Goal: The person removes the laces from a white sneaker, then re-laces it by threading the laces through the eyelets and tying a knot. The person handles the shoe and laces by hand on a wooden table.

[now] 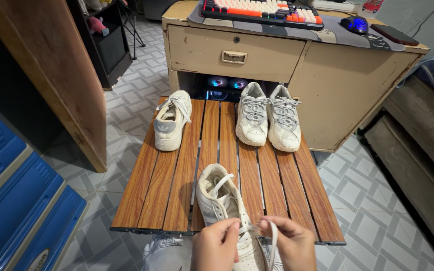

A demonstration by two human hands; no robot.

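A white sneaker (220, 199) lies at the near edge of a wooden slatted table (174, 175), toe toward me. My left hand (216, 247) pinches its white lace over the toe end. My right hand (291, 244) holds the other part of the lace (273, 242), which loops down between the hands. A matching white sneaker (172, 120) stands at the far left of the table. A pair of cream sneakers with grey laces (268, 116) stands at the far right.
A beige desk (347, 80) with a drawer stands behind the table, with a keyboard (261, 11), a mouse (355, 24) and a phone (394, 34) on top. Blue plastic bins (21, 200) sit at left. A wooden panel (51, 65) leans at left.
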